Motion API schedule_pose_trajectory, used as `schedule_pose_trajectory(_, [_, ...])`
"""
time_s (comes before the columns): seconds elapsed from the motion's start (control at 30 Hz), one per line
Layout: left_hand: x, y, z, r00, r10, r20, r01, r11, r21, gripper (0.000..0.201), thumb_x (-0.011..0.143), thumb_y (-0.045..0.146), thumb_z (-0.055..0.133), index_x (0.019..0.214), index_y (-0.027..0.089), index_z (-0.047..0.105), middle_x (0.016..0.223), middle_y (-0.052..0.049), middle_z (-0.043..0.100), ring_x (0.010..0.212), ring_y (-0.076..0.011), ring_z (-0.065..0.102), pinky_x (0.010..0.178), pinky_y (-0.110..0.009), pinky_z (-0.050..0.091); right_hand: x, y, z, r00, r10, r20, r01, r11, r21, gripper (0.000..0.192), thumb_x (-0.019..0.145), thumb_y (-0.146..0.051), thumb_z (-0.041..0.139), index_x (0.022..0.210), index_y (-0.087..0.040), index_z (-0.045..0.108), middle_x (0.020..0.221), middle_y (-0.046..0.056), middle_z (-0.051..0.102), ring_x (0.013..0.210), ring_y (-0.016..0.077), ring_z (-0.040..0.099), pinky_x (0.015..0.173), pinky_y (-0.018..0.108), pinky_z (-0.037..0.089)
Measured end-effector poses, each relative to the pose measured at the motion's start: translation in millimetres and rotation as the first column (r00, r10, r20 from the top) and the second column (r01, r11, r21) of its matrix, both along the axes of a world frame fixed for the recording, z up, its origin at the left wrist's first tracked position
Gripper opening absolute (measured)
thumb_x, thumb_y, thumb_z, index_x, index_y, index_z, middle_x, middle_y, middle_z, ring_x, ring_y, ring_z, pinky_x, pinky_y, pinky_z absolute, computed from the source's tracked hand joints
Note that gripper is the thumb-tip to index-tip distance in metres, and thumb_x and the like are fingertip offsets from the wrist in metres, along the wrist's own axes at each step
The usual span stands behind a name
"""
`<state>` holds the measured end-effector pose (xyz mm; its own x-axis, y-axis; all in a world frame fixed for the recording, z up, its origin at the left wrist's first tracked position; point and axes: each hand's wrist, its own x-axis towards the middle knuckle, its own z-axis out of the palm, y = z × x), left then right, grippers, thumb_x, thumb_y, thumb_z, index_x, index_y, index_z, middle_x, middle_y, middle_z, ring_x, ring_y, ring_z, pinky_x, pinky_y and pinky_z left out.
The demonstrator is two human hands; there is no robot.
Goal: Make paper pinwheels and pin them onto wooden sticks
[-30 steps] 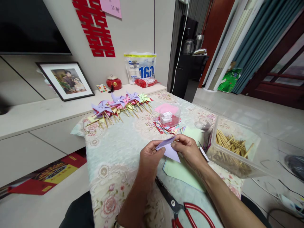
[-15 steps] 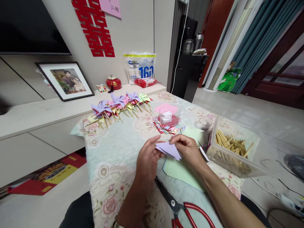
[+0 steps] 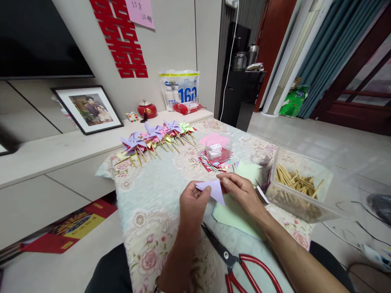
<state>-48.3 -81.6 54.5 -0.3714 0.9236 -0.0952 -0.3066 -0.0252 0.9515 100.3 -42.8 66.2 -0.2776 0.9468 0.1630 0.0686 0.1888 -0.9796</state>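
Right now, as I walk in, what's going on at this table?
A person is handling a folded lilac paper with bare hands. The left fingers pinch it, while the right fingers are at its other side; whether they touch it is hard to tell. Paper pinwheels on sticks lie together toward the table's far left. Red-handled scissors lie close to the person, near a stack of pale green paper, and a clear box of sticks stands at the right.

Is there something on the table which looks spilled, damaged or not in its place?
Nothing stands out as odd. The sticks lie jumbled, but inside their plastic box; the pinwheels are grouped together, and the held purple paper shows no visible tear.
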Motion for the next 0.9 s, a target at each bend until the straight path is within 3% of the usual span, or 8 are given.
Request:
schedule_pose_trajectory(0.13, [-1.2,-19.3,-1.2,1.0,-0.022,0.001,0.022,1.0,0.003,0.022,0.064,0.025,0.079,0.077,0.016,0.064,0.064,0.001,0.068,0.057,-0.0115,0.06,0.057,-0.022,0.045,-8.3,-17.1,-1.4,0.997,0.048,0.066,-0.045,0.998,-0.043,0.024,0.084,-0.038,0.068,0.091,-0.016,0.074,0.07,0.0,0.063,0.065,0.0148,0.054,0.062,0.028,0.041])
schedule_pose_trajectory(0.23, [-10.6,-37.8,-1.0,0.998,-0.044,0.041,0.044,0.999,0.02,0.031,0.066,0.024,0.081,0.091,0.016,0.067,0.069,0.001,0.068,0.061,-0.0113,0.06,0.06,-0.021,0.046,-19.3,-29.2,-4.4,0.995,0.101,0.008,-0.099,0.983,-0.152,0.023,0.081,-0.04,0.071,0.083,-0.016,0.074,0.061,-0.003,0.059,0.058,0.0129,0.051,0.058,0.027,0.038])
schedule_pose_trajectory(0.37, [-35.1,-61.5,3.5,0.977,-0.15,0.152,0.136,0.986,0.101,0.051,0.069,0.026,0.083,0.117,0.02,0.066,0.084,0.0,0.068,0.069,-0.0113,0.06,0.064,-0.023,0.048,-33.6,-43.8,-4.5,0.966,0.16,-0.201,-0.229,0.891,-0.391,0.03,0.075,-0.044,0.079,0.085,-0.016,0.075,0.064,-0.001,0.066,0.057,0.0123,0.056,0.059,0.026,0.041])
schedule_pose_trajectory(0.47, [-54.0,-75.3,4.8,0.938,-0.272,0.213,0.251,0.96,0.122,0.045,0.068,0.026,0.085,0.111,0.021,0.071,0.087,-0.002,0.069,0.072,-0.0126,0.061,0.068,-0.025,0.048,-43.5,-54.9,-1.3,0.931,0.175,-0.319,-0.322,0.804,-0.5,0.035,0.07,-0.045,0.083,0.09,-0.016,0.077,0.073,0.003,0.072,0.061,0.0139,0.061,0.061,0.027,0.045])
schedule_pose_trajectory(0.53, [-62.8,-81.9,4.1,0.924,-0.309,0.225,0.286,0.95,0.129,0.038,0.067,0.025,0.085,0.104,0.022,0.074,0.084,-0.002,0.07,0.072,-0.013,0.061,0.068,-0.025,0.048,-49.9,-61.3,1.2,0.917,0.175,-0.359,-0.351,0.781,-0.517,0.036,0.068,-0.043,0.086,0.09,-0.016,0.078,0.074,0.004,0.073,0.061,0.0138,0.062,0.061,0.026,0.045])
schedule_pose_trajectory(0.9, [-65.3,-96.3,-3.3,0.968,-0.183,0.169,0.152,0.972,0.181,0.025,0.065,0.025,0.085,0.09,0.024,0.079,0.09,-0.002,0.068,0.083,-0.0161,0.061,0.076,-0.027,0.05,-55.4,-75.7,0.1,0.914,0.192,-0.359,-0.367,0.77,-0.523,0.036,0.071,-0.042,0.084,0.098,-0.018,0.08,0.081,0.004,0.076,0.065,0.0137,0.064,0.066,0.026,0.047])
